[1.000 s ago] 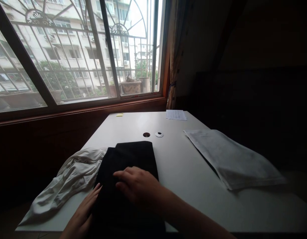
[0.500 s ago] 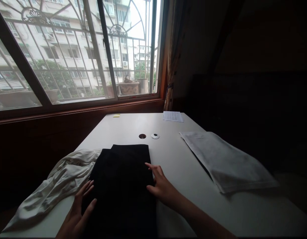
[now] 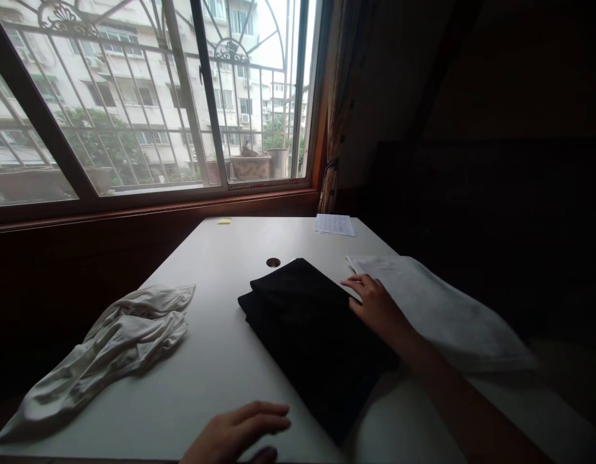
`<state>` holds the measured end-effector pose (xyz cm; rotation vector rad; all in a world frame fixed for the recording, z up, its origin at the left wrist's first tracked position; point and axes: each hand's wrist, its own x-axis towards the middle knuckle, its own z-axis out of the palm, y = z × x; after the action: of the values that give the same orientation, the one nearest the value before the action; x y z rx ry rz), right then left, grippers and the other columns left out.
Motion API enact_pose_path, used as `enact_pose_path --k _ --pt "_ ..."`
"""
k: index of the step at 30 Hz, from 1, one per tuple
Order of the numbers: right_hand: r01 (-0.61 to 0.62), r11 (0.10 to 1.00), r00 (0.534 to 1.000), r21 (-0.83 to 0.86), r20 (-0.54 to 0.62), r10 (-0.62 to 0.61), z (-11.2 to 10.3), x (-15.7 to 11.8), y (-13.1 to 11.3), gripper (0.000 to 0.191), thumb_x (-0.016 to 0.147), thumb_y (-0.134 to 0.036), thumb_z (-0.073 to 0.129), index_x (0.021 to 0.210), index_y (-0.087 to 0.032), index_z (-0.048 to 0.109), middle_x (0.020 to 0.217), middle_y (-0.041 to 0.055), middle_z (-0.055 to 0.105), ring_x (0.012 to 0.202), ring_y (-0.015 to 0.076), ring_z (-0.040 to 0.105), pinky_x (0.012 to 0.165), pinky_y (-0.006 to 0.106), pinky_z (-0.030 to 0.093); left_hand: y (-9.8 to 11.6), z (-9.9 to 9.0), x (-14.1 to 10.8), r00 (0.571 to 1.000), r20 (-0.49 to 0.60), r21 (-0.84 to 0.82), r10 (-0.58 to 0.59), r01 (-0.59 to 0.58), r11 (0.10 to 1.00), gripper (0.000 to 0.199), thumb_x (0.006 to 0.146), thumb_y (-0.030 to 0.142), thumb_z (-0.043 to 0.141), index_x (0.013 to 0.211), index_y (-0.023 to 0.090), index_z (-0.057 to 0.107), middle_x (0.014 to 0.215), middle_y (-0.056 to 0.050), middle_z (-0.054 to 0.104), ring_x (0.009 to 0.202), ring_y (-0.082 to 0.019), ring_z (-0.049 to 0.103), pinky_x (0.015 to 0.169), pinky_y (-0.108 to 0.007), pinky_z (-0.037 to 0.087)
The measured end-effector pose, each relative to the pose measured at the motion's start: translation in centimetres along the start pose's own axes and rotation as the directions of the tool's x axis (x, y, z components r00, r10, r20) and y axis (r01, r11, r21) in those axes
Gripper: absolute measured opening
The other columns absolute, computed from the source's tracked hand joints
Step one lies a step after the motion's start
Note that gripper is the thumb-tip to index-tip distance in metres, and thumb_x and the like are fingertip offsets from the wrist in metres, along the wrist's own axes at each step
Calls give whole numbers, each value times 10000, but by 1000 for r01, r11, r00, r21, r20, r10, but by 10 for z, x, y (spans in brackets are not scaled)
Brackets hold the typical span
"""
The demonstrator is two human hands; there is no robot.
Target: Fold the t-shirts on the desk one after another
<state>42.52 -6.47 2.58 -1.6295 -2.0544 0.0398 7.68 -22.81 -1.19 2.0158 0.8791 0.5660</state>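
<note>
A folded black cloth garment (image 3: 307, 322) lies turned at a slant on the white table (image 3: 215, 361). My right hand (image 3: 377, 309) is at its right edge, fingers stretched and apart, the fingertips by the fabric. My left hand (image 3: 244, 428) is low near the front edge, left of the cloth's lower end. Its fingers are extended with nothing held, and part of it is cut off by the frame. Just beyond my right hand, a folded pale grey-white cloth (image 3: 442, 309) rests on the right side.
A crumpled white cloth (image 3: 118, 348) spreads along the table's left edge. Farther back are a round cable hole (image 3: 273, 263), a yellow sticky note (image 3: 224, 221) and sheets of paper (image 3: 335, 224). A barred window (image 3: 157, 96) stands behind the table.
The black garment has moved right and turned to a slant, now covering the white round cap. My right hand moved right with it; my left hand shifted right and nearer.
</note>
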Motion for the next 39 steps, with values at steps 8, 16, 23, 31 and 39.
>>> enact_pose_path --k 8,16,23,31,39 --pt "292 951 913 103 265 -309 18 -97 -63 374 763 -337 814 1094 -249 664 1179 58 638 1040 273 607 909 438 541 -62 -107 99 851 -519 258 -80 245 935 345 949 426 523 1196 219 648 1238 -112 683 1108 -265 677 918 -389 567" --pt "323 934 946 -149 68 -317 40 -135 -62 503 705 -145 793 1177 -244 649 1123 50 698 1022 288 633 856 431 541 -116 -140 192 760 -537 123 -366 500 857 462 879 432 608 1238 142 608 1148 -167 728 1027 -285 702 826 -342 542" --pt "328 931 943 -163 -1 -332 33 -124 -56 300 725 -10 653 933 -227 646 897 30 680 825 240 637 735 388 522 -122 -140 208 765 -510 23 -394 470 882 282 798 384 684 992 179 694 948 -83 751 865 -246 713 722 -302 538" --pt "354 934 919 42 -204 -339 6 -118 -37 216 897 -95 540 1077 -209 578 959 56 637 922 234 623 911 426 505 -102 -149 197 768 -575 -52 -283 311 949 440 813 470 690 1163 212 621 912 -23 662 788 -190 691 701 -306 582" --pt "407 914 908 6 -109 -404 26 -123 -53 323 900 -83 528 1193 -209 574 1016 65 659 936 238 622 894 428 517 -108 -141 194 751 -574 -74 -328 351 933 354 809 366 695 1116 202 632 909 -33 658 715 -170 668 610 -273 567"
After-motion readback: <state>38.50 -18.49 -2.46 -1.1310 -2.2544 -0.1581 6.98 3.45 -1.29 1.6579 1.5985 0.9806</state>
